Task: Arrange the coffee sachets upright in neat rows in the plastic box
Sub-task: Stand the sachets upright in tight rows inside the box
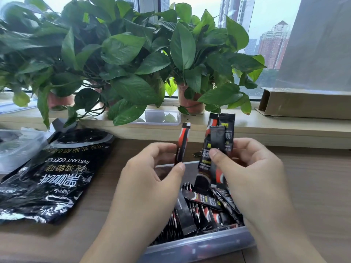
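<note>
The left hand (150, 168) pinches one black-and-red coffee sachet (182, 144) upright between thumb and fingers; the right hand (252, 168) clamps a small bunch of black sachets (218, 141), both above the clear plastic box (199, 245) holding jumbled sachets.

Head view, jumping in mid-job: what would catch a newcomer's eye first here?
The left hand pinches a single sachet upright and the right hand grips a bunch of sachets, both over the plastic box at bottom centre. Inside it, loose sachets lie crisscrossed on top. A black instant coffee bag lies on the desk at left, and potted plants line the windowsill behind.
</note>
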### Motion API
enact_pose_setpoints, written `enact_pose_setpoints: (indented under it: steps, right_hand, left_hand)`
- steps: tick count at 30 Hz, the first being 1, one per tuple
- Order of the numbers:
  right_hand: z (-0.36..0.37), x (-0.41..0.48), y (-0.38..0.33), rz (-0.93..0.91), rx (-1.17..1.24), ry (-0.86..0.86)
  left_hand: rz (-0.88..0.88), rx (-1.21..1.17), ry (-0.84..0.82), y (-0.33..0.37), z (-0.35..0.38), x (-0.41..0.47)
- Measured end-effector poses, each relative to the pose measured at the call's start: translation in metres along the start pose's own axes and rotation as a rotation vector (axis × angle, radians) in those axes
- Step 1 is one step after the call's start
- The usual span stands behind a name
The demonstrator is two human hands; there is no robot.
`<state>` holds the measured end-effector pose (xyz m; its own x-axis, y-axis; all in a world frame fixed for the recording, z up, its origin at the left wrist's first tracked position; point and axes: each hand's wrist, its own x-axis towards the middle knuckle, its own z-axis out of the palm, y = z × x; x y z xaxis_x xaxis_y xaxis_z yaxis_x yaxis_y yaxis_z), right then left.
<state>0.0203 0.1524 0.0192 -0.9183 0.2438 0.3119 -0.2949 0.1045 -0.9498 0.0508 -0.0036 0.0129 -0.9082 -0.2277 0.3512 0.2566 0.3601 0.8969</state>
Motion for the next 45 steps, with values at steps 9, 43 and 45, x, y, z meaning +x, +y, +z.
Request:
enact_pose_setpoints:
  steps: [9,43,45]
  right_hand:
    - [0.006,-0.009,-0.006,0.158,0.263,-0.184]
    - [0.005,-0.012,-0.003,-0.201,-0.221,-0.177]
    - [0.009,-0.012,0.002,-0.452,-0.404,-0.122]
  left_hand:
    - [0.021,-0.046,-0.085,-0.007,0.003,-0.001]
    - [-0.137,-0.318,-0.096,-0.001,0.001,0.001]
    - [-0.138,-0.355,-0.103,0.0,0.001,0.001]
